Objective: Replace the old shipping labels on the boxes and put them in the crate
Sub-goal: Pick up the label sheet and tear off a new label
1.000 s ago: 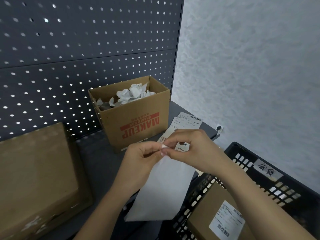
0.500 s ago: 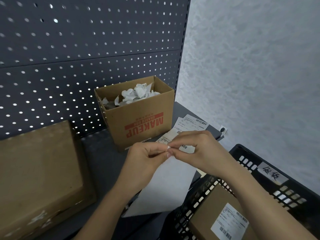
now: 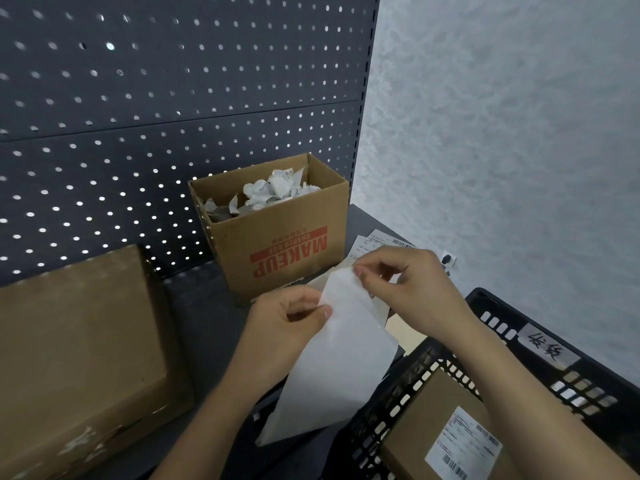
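Label sheet (image 3: 339, 358) held above tabletop (image 3: 207, 306), left of crate (image 3: 486, 301). Left hand (image 3: 287, 327) pinches sheet's left edge; right hand (image 3: 412, 289) pinches top corner. Judged light, floppy, tear-prone; adhesive side likely sticky. Grip corners, not middle.

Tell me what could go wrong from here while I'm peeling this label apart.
The left hand and right hand pinch only the top corner of the white label sheet; a quick pull may tear it or curl its sticky side onto itself.
Its loose lower end hangs near the crate rim and might snag.
The brown box at left shows pale scuffs near its front edge, so a new label may stick unevenly.
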`<state>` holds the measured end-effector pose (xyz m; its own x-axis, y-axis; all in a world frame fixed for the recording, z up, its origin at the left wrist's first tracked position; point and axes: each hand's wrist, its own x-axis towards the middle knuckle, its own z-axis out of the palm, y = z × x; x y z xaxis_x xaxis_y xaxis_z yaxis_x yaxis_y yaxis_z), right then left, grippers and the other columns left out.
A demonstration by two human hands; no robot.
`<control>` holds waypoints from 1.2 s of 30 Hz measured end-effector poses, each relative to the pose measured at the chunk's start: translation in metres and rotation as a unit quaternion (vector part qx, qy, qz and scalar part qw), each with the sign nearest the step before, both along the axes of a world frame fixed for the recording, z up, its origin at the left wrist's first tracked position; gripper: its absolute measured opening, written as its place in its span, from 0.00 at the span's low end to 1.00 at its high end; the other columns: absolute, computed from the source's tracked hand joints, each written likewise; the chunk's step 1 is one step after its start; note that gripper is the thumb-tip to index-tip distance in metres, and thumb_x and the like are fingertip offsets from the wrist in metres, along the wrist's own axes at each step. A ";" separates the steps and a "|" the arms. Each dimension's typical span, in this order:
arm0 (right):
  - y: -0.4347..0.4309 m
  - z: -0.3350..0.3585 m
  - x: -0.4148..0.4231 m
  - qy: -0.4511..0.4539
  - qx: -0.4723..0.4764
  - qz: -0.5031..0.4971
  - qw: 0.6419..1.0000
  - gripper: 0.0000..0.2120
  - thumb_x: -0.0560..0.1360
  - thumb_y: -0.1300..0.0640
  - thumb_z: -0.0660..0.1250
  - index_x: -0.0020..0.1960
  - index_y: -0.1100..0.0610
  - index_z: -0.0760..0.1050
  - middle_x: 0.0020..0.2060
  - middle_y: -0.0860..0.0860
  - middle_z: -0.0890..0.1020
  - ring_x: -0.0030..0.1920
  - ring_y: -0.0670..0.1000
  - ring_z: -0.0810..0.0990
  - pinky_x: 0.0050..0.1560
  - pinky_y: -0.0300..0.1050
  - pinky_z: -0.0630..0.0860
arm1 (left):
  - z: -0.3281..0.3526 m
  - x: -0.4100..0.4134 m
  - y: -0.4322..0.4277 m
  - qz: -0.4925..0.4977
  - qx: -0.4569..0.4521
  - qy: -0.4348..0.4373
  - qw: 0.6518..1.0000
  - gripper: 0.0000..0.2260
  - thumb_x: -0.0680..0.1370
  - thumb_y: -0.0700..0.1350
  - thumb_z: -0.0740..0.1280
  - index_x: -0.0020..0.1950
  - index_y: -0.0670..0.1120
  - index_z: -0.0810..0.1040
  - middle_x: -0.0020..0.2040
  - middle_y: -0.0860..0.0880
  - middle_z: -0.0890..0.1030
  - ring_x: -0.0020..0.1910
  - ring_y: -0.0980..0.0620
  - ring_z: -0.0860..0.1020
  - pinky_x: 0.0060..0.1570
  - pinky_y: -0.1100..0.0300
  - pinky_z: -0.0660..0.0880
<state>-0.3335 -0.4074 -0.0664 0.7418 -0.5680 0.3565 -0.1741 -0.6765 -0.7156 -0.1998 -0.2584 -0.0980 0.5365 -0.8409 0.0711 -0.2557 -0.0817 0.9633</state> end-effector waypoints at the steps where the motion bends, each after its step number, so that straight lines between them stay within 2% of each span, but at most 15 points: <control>1: -0.001 -0.001 0.001 -0.001 0.008 -0.013 1.000 0.07 0.75 0.59 0.69 0.41 0.48 0.82 0.35 0.41 0.81 0.37 0.41 0.77 0.40 0.30 0.70 | 0.000 0.000 0.000 0.011 0.002 -0.003 1.000 0.06 0.76 0.42 0.71 0.51 0.50 0.83 0.43 0.55 0.85 0.45 0.60 0.83 0.48 0.63 0.78; 4: -0.005 -0.004 0.004 -0.006 0.027 -0.039 0.999 0.08 0.76 0.58 0.68 0.40 0.49 0.81 0.35 0.43 0.81 0.36 0.41 0.76 0.38 0.29 0.69 | -0.001 0.002 0.001 0.013 0.008 -0.006 1.000 0.12 0.75 0.41 0.71 0.56 0.55 0.79 0.40 0.54 0.85 0.44 0.58 0.83 0.49 0.56 0.79; 6: -0.008 -0.007 0.005 -0.008 0.045 -0.051 0.998 0.08 0.76 0.59 0.68 0.39 0.51 0.81 0.34 0.44 0.80 0.34 0.40 0.74 0.37 0.30 0.68 | -0.002 0.003 0.002 0.015 0.009 -0.024 1.000 0.15 0.75 0.42 0.71 0.57 0.58 0.77 0.38 0.52 0.85 0.43 0.57 0.83 0.48 0.56 0.79; 10: -0.014 -0.011 0.005 0.000 0.053 -0.078 0.996 0.08 0.76 0.58 0.67 0.40 0.51 0.81 0.35 0.44 0.81 0.37 0.44 0.77 0.38 0.34 0.71 | -0.004 0.006 0.005 0.020 0.009 -0.053 0.998 0.14 0.75 0.41 0.71 0.55 0.58 0.79 0.35 0.49 0.83 0.39 0.54 0.81 0.43 0.64 0.77; 13: -0.019 -0.014 0.005 0.007 0.060 -0.090 0.994 0.08 0.77 0.58 0.66 0.40 0.51 0.81 0.35 0.46 0.82 0.40 0.48 0.80 0.44 0.42 0.75 | -0.005 0.009 0.007 0.030 0.014 -0.072 0.997 0.12 0.75 0.40 0.71 0.52 0.57 0.81 0.35 0.50 0.81 0.37 0.54 0.79 0.39 0.70 0.74; 15: -0.022 -0.017 0.006 0.005 0.064 -0.097 0.993 0.08 0.77 0.59 0.66 0.40 0.52 0.81 0.35 0.46 0.82 0.39 0.48 0.80 0.44 0.44 0.76 | -0.007 0.011 0.010 0.038 0.024 -0.088 0.995 0.11 0.75 0.41 0.71 0.52 0.57 0.82 0.36 0.53 0.81 0.39 0.57 0.79 0.39 0.72 0.73; 21: -0.029 -0.021 0.011 0.000 0.054 -0.128 0.990 0.08 0.77 0.58 0.66 0.41 0.52 0.81 0.36 0.43 0.83 0.35 0.44 0.80 0.42 0.42 0.76 | -0.010 0.015 0.022 0.055 0.045 -0.123 0.990 0.11 0.75 0.42 0.71 0.55 0.56 0.83 0.37 0.62 0.81 0.44 0.67 0.78 0.41 0.78 0.70; 24: -0.033 -0.023 0.011 -0.005 0.052 -0.151 0.987 0.09 0.77 0.57 0.66 0.40 0.50 0.81 0.37 0.40 0.82 0.34 0.42 0.78 0.40 0.42 0.75 | -0.012 0.020 0.029 0.061 0.050 -0.128 0.989 0.12 0.76 0.41 0.70 0.57 0.53 0.83 0.38 0.62 0.81 0.46 0.69 0.77 0.43 0.82 0.68; 29: -0.038 -0.021 0.008 -0.014 0.051 -0.185 0.981 0.10 0.77 0.56 0.66 0.39 0.46 0.80 0.40 0.43 0.83 0.38 0.45 0.77 0.40 0.44 0.74 | -0.014 0.026 0.037 0.070 0.077 -0.155 0.982 0.12 0.77 0.42 0.69 0.59 0.51 0.82 0.43 0.62 0.80 0.45 0.69 0.77 0.39 0.82 0.67; 32: -0.038 -0.019 0.007 -0.021 0.044 -0.198 0.979 0.10 0.77 0.57 0.66 0.39 0.47 0.79 0.41 0.44 0.83 0.38 0.43 0.77 0.39 0.40 0.71 | -0.015 0.030 0.040 0.076 0.085 -0.169 0.979 0.12 0.77 0.41 0.68 0.60 0.49 0.82 0.43 0.62 0.80 0.43 0.69 0.77 0.40 0.80 0.68; 36: -0.039 -0.018 0.010 -0.021 0.039 -0.211 0.976 0.11 0.78 0.57 0.65 0.39 0.47 0.79 0.41 0.45 0.83 0.40 0.43 0.78 0.36 0.35 0.70 | -0.015 0.033 0.040 0.083 0.106 -0.205 0.969 0.12 0.77 0.41 0.68 0.60 0.47 0.82 0.45 0.57 0.81 0.43 0.63 0.77 0.40 0.79 0.67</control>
